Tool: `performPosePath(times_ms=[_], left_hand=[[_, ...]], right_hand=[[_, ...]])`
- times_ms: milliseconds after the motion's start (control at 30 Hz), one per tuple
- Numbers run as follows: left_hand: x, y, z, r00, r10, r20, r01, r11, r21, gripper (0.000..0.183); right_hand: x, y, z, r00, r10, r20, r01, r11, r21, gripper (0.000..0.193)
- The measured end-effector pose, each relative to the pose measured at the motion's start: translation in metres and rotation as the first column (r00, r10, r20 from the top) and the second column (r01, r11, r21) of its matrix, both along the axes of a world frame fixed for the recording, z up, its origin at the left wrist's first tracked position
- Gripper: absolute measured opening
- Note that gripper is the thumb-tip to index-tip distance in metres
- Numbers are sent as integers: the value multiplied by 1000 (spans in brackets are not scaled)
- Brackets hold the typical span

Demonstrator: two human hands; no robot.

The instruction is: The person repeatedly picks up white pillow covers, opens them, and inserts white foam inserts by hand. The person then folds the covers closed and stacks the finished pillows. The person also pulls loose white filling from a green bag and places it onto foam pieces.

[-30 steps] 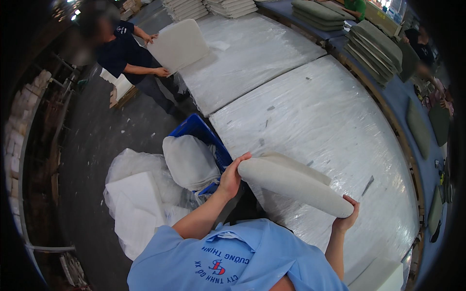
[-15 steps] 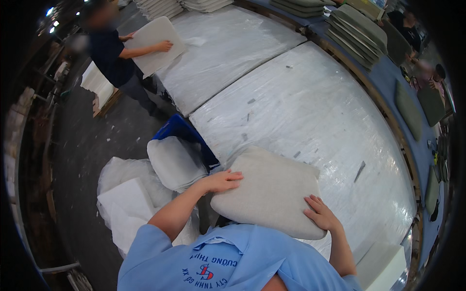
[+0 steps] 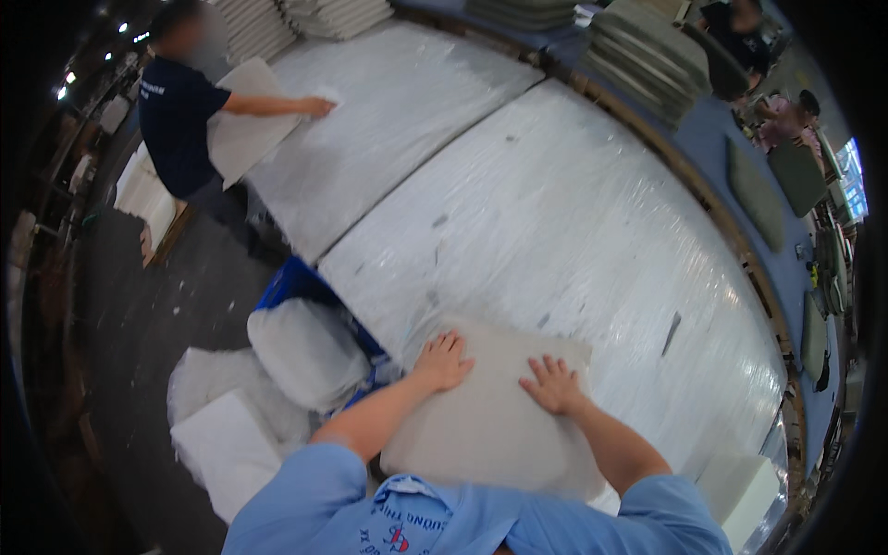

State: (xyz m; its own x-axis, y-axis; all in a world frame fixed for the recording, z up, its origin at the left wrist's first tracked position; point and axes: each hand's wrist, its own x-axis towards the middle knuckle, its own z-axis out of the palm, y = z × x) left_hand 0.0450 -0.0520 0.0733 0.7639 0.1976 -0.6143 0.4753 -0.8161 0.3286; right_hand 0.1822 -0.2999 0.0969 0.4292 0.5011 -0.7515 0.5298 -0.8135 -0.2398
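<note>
A light grey, fabric-covered seat cushion lies on the plastic-wrapped table right in front of me. My left hand rests flat on its upper left part, fingers spread. Further right, my right hand presses palm down on the same cushion, its fingers also apart. The cushion's near edge meets my blue shirt. Left of it, a stack of pale cushions sits at a blue bin.
Clear plastic bags with white foam stand at the lower left. Across the table's far left corner, a person holds a pale panel. Grey-green cushions are piled on a blue bench. A white block lies lower right.
My right hand has moved from the cushion's right edge inward onto its top. My left hand has slid further onto it. The other person has stretched an arm over the table.
</note>
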Motion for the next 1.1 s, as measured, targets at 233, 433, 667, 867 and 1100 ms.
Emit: performPosePath(times_ms=[233,433,667,867,1100], left_hand=[[43,13,-31,971,102,218,-136,979,149,57],[58,17,-41,957,88,276,-143,972,185,34],[58,22,-39,906,187,380,-166,982,-88,34],[63,13,-31,957,-40,289,45,999,-9,27],[67,10,-25,902,116,416,-34,980,-198,19]], right_hand=[[16,10,-10,999,-43,-2,43,999,12,83],[23,13,-13,998,-54,-27,54,999,4,81],[25,11,-15,994,-109,5,109,991,79,81],[17,12,-9,964,-178,199,130,963,236,82],[33,54,-15,959,-60,277,4,980,198,57]])
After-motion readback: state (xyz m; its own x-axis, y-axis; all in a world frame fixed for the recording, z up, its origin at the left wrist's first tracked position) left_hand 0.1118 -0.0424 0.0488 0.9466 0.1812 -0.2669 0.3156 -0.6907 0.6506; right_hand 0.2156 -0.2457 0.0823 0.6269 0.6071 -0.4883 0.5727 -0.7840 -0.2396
